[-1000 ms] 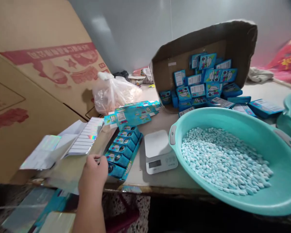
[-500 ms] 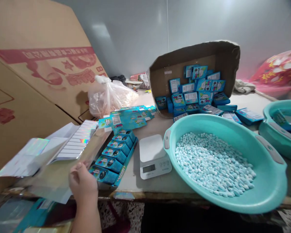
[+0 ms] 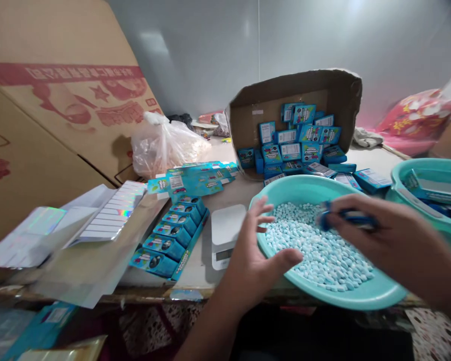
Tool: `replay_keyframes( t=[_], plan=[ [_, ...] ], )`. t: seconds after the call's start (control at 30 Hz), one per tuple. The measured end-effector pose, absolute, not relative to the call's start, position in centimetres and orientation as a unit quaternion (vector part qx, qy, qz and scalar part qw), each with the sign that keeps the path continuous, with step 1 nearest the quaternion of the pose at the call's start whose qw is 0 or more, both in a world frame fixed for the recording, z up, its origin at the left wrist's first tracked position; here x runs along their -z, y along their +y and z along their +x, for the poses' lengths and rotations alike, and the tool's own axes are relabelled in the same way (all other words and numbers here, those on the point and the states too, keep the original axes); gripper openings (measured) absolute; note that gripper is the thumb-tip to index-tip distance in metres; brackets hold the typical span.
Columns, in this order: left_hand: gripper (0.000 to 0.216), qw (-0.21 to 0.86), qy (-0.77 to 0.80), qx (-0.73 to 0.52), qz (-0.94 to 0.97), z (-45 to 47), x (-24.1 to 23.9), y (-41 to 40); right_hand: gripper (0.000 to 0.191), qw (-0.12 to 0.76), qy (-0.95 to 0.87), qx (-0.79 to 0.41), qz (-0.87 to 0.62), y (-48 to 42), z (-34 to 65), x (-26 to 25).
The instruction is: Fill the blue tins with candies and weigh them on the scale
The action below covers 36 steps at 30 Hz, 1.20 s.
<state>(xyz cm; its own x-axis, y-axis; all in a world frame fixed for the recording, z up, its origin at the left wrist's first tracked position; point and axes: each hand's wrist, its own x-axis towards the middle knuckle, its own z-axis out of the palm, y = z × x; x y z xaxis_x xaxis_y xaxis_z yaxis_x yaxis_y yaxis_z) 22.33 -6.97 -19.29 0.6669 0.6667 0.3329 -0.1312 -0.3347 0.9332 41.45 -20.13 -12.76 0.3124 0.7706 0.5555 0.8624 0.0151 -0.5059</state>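
My left hand [image 3: 253,255] is open, thumb and fingers spread, over the left rim of a turquoise tub [image 3: 389,296] and partly in front of a white digital scale [image 3: 227,223]. Small pale-blue candies [image 3: 323,255] lie in the tub. Above them, my right hand [image 3: 372,228] is closed on a small blue object [image 3: 325,218], too smeared by motion to name its kind. Left of the scale, a blue display tray [image 3: 190,250] holds a row of small blue boxes [image 3: 173,230].
Behind the tub, a cardboard carton [image 3: 244,108] on its side holds many blue boxes [image 3: 291,150]. Flat printed cartons [image 3: 195,180], a plastic bag [image 3: 165,145] and sticker sheets [image 3: 108,215] lie to the left. A second turquoise tub [image 3: 402,175] with blue items stands right.
My left hand has moved right, from beside the sticker sheets to the tub's rim, and its fingers have opened. My right hand has come into view with the blue object. The view has shifted slightly.
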Motion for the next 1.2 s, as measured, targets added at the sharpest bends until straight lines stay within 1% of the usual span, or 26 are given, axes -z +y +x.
replay_keyframes(
  t=[0.03,0.07,0.13,0.2,0.27,0.33,0.37,0.53,0.73,0.8,0.87,0.93,1.03,1.13,1.2],
  plan=[
    [0.081,0.596,0.147,-0.344,0.710,23.5,19.3,-7.8,0.011,0.412,-0.611,0.014,-0.676,-19.3,40.0,13.0],
    [0.073,0.634,0.129,-0.336,0.684,24.3,19.5,-8.4,0.011,0.425,-0.611,-0.026,-0.667,-18.4,38.6,13.3],
    [0.055,0.663,0.139,-0.349,0.647,24.6,20.0,-8.9,0.012,0.454,-0.591,-0.076,-0.663,-17.0,36.4,14.0],
    [0.043,0.634,0.182,-0.377,0.650,23.9,20.5,-8.9,0.011,0.474,-0.570,-0.113,-0.661,-16.3,35.1,14.8],
    [0.036,0.574,0.209,-0.402,0.682,22.8,20.8,-8.7,0.011,0.485,-0.566,-0.141,-0.652,-16.2,34.5,15.4],
    [0.034,0.539,0.215,-0.420,0.698,21.9,20.8,-8.6,0.011,0.486,-0.572,-0.158,-0.642,-16.4,34.3,16.1],
    [0.033,0.538,0.218,-0.423,0.696,21.7,20.8,-8.6,0.012,0.482,-0.577,-0.162,-0.639,-16.5,34.3,16.3],
    [0.029,0.609,0.234,-0.401,0.643,21.4,21.0,-8.6,0.012,0.438,-0.596,-0.152,-0.655,-16.4,34.3,17.5],
    [0.027,0.597,0.243,-0.414,0.643,21.0,21.1,-8.1,0.006,0.365,-0.639,-0.114,-0.667,-16.8,33.9,18.2],
    [0.028,0.590,0.243,-0.401,0.657,20.8,20.8,-8.0,0.010,0.354,-0.657,-0.089,-0.660,-17.0,33.8,18.6],
    [0.027,0.565,0.234,-0.388,0.690,20.6,20.5,-7.9,0.017,0.357,-0.672,-0.062,-0.646,-17.2,33.8,18.9],
    [0.027,0.536,0.230,-0.378,0.719,20.4,20.1,-7.8,0.021,0.359,-0.687,-0.046,-0.631,-17.3,33.8,19.2],
    [0.029,0.500,0.250,-0.365,0.744,19.7,19.4,-7.2,0.014,0.360,-0.704,-0.042,-0.610,-17.4,33.9,19.3],
    [0.028,0.426,0.328,-0.347,0.769,18.3,18.1,-4.5,0.009,0.355,-0.711,-0.079,-0.602,-17.5,34.0,19.2],
    [0.029,0.336,0.418,-0.318,0.782,16.8,16.6,-1.1,0.011,0.332,-0.721,-0.114,-0.597,-17.6,34.0,19.1]
  ],
)
